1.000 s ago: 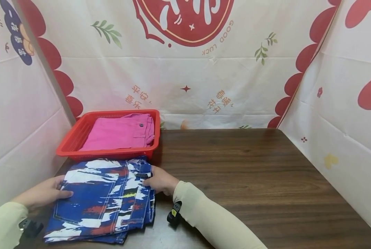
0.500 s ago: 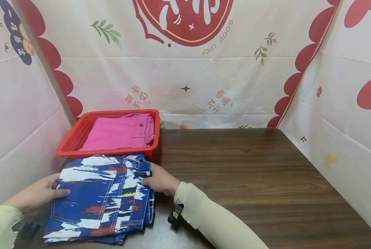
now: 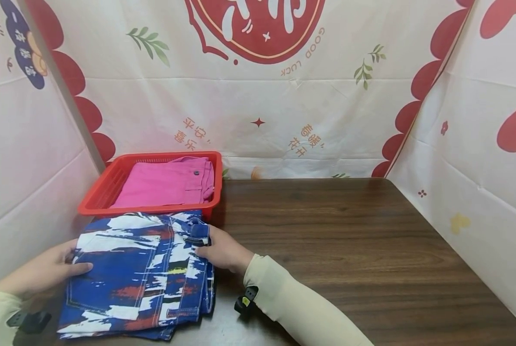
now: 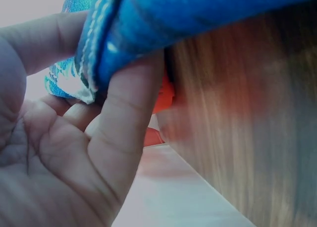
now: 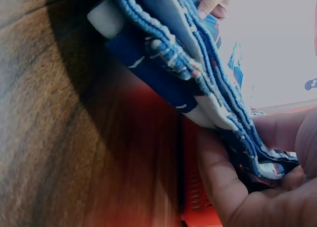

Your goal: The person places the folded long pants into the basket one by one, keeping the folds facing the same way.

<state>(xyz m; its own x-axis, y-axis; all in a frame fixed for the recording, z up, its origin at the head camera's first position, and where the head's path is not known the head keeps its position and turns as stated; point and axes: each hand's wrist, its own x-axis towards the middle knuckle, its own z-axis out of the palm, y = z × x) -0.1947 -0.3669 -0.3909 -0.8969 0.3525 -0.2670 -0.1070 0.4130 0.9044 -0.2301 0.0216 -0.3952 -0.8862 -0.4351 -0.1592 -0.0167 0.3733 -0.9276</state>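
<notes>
Folded blue jeans (image 3: 115, 281), splashed with white, red and yellow, lie in front of the red basket at the table's left side. My left hand (image 3: 52, 268) grips their left edge, thumb on top and fingers underneath. At the right edge, near the waistband, my right hand (image 3: 225, 250) holds the folded layers between thumb and fingers. The left wrist view shows the stitched jeans edge (image 4: 143, 22) pinched close up. Several stacked denim layers (image 5: 213, 78) run into the right hand's grasp in the right wrist view. The far edge overlaps the basket's front in the head view.
The red plastic basket (image 3: 94, 204) stands at the back left, with a folded pink garment (image 3: 162, 185) with a dark button in it. Brown wooden tabletop (image 3: 348, 250) extends to the right. Printed white cloth walls (image 3: 258, 101) enclose the table at the back and both sides.
My left hand has slid a little left with the jeans' left edge. The jeans' far edge has shifted slightly toward the basket. My right hand stays nearly in place.
</notes>
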